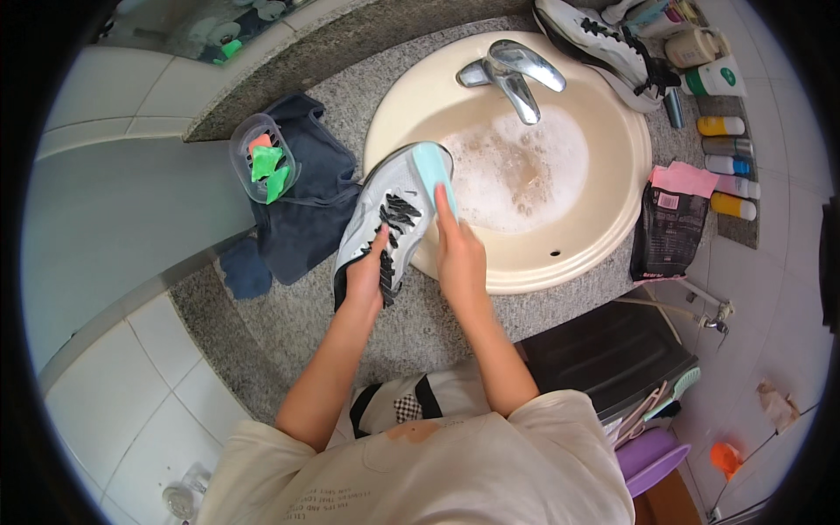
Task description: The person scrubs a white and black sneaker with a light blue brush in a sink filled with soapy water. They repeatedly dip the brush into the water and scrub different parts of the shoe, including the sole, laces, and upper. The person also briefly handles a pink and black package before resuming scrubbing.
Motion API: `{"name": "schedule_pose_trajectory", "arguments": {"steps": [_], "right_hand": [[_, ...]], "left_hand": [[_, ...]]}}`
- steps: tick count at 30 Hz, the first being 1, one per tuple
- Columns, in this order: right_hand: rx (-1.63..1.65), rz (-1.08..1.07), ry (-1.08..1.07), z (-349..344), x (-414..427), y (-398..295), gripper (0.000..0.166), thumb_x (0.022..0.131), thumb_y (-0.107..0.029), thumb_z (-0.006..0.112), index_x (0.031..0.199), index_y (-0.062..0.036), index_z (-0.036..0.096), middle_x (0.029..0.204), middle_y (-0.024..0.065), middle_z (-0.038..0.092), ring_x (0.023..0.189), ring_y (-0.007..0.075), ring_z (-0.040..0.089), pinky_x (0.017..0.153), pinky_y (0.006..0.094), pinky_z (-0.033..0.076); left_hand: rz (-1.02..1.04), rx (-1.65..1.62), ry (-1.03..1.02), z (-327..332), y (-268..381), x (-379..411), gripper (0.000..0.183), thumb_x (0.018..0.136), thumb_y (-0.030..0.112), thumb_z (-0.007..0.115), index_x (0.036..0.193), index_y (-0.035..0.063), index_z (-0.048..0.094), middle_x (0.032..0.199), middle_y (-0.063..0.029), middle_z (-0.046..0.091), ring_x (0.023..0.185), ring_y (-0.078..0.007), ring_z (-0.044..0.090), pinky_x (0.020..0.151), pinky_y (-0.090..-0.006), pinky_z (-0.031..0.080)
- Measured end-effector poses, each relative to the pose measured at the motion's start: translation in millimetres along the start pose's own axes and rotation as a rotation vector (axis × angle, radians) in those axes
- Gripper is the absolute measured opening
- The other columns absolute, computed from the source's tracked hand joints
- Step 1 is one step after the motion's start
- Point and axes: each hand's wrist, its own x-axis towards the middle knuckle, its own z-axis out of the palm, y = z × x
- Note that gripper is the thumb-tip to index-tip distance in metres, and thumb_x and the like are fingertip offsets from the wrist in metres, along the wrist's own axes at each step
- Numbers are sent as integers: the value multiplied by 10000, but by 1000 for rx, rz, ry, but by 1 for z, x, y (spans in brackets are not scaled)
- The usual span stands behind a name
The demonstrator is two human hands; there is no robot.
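A light grey sneaker with black laces is tilted over the left rim of the cream washbasin. My left hand grips it near the ankle opening, thumb lying by the laces. In my right hand is a pale turquoise brush, pressed along the toe and side of the shoe; its bristles are hidden. Foamy, brownish water fills the bowl below the chrome faucet. The second sneaker, white and grey with black laces, rests on the basin's far right rim.
At left, a clear plastic container with green and orange pieces sits on a dark blue cloth. Several bottles and tubes line the right wall, near a black pouch. Below the counter are a black bin-like box and purple basins.
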Motion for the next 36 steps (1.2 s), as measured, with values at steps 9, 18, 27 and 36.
{"name": "schedule_pose_trajectory", "arguments": {"steps": [9, 18, 27, 36], "right_hand": [[517, 512, -18, -39, 28, 97, 469, 1019, -190, 401, 1484, -151, 356, 745, 148, 651, 630, 271, 613, 615, 396, 498], [-298, 472, -83, -35, 55, 118, 435, 1000, -222, 409, 1430, -169, 445, 836, 203, 678, 777, 383, 648, 713, 464, 493], [-120, -23, -16, -33, -2, -25, 496, 918, -51, 557, 1386, -211, 531, 738, 165, 660, 600, 283, 633, 599, 361, 498], [-147, -177, 160, 6, -31, -4, 593, 866, -78, 610, 1427, -213, 474, 600, 116, 582, 483, 275, 589, 474, 388, 458]], "left_hand": [[24, 38, -44, -10, 7, 4, 550, 884, 198, 717, 1345, -8, 501, 1303, -90, 579, 1138, -204, 572, 950, -319, 456], [36, 45, -61, -9, 9, 5, 562, 878, 187, 722, 1352, -9, 491, 1300, -89, 579, 1133, -201, 574, 942, -320, 463], [17, 32, -66, -12, 7, 7, 566, 875, 194, 726, 1352, -4, 495, 1295, -88, 584, 1136, -202, 572, 945, -320, 461], [57, 44, -40, -12, 8, 7, 563, 857, 176, 744, 1336, -3, 509, 1293, -82, 585, 1133, -199, 573, 955, -316, 451]]}}
